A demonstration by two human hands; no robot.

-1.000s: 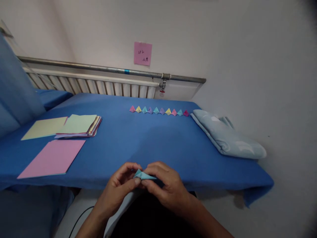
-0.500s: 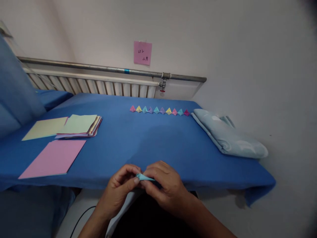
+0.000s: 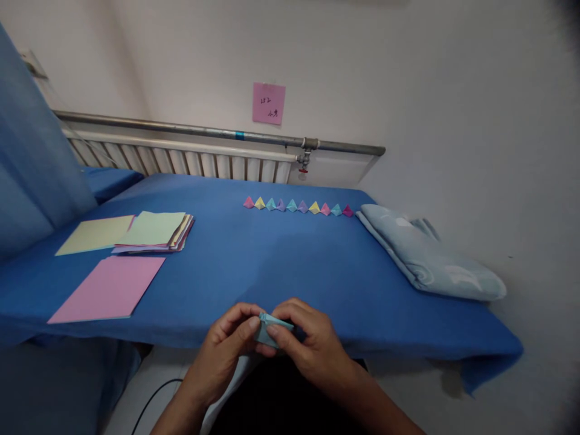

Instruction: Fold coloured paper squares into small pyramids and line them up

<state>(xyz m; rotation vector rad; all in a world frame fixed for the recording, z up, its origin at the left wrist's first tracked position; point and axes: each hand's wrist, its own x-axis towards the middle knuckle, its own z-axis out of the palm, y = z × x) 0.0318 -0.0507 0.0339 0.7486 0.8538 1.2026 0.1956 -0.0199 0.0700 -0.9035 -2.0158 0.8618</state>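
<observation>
A small folded piece of light blue paper (image 3: 267,336) is held between both hands at the front edge of the blue-covered bed (image 3: 217,260). My left hand (image 3: 226,344) pinches its left side, thumb on top. From the right, my right hand (image 3: 310,341) grips it, with the thumb pressed on its face. Farther back on the bed, several small folded paper pieces (image 3: 292,206) in pink, yellow, blue and purple form a row.
At the left lie a stack of coloured paper (image 3: 151,229), yellow sheets (image 3: 95,234) and pink sheets (image 3: 109,289). A folded light blue blanket (image 3: 430,260) rests at the right. Behind are a radiator (image 3: 181,160), a pipe and a pink note (image 3: 269,103).
The light blue paper has been tilted so that a broader face shows, and my right thumb now lies on it. The whole view has shifted slightly.
</observation>
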